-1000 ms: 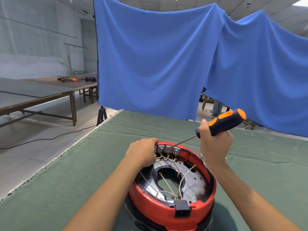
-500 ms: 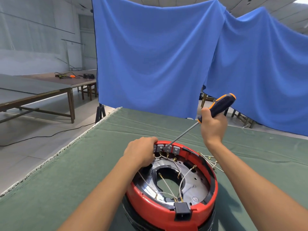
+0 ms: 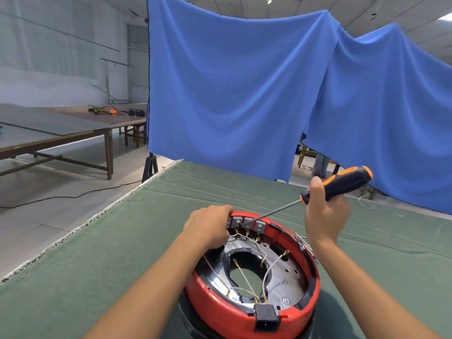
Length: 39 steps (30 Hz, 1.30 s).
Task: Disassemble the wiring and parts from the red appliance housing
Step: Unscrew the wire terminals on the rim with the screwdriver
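Right now the round red plastic appliance housing (image 3: 247,311) sits upturned on the near part of the green cloth-covered table (image 3: 102,243), with the left hand (image 3: 208,227) curled over its far-left rim to brace it. Just right of those fingers, the row of small grey terminal blocks (image 3: 247,222) lines the far inner wall, thin white wires (image 3: 244,277) trailing from them toward the near black socket (image 3: 266,317). The right hand (image 3: 326,211), fist wrapped round the orange-and-black screwdriver (image 3: 336,184), is far right and higher, so the shaft slants down-left with its tip at the blocks; the next move likely turns on that line.
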{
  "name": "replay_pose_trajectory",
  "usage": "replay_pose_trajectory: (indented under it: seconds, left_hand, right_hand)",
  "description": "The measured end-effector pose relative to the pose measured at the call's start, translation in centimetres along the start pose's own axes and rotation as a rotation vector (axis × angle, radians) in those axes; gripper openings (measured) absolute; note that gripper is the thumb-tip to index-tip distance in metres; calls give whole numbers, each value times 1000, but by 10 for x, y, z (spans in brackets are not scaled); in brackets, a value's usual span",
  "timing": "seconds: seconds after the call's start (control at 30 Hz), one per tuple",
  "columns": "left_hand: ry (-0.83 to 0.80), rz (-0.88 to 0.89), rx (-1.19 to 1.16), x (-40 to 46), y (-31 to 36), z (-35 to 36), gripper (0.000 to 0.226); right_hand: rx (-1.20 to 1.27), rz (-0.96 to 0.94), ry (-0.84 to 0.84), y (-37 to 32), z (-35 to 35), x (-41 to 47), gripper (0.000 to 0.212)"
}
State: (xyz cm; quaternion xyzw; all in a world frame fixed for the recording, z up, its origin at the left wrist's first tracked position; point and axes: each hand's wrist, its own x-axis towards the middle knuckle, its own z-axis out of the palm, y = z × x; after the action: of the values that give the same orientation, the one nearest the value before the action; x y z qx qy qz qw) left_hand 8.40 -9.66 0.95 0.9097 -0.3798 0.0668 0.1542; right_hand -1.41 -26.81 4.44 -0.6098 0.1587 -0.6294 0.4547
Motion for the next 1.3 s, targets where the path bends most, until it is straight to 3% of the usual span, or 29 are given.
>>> replay_pose_trajectory:
  seconds: [0.37, 0.47, 1.0, 1.3]
  left_hand:
    - [-4, -6, 2, -4, 2, -4, 36]
    - [-5, -10, 9, -4, 3, -4, 36]
    - [-1, 3, 8, -1, 2, -4, 33]
    - [-3, 9, -6, -1, 2, -4, 36]
  right_hand:
    - [-92, -283, -122, -24, -14, -37, 37]
    - [-110, -250, -126, -27, -7, -30, 41]
    - [-179, -27, -228, -17, 37, 30, 25]
    - [-226, 91, -264, -12, 53, 46, 30]
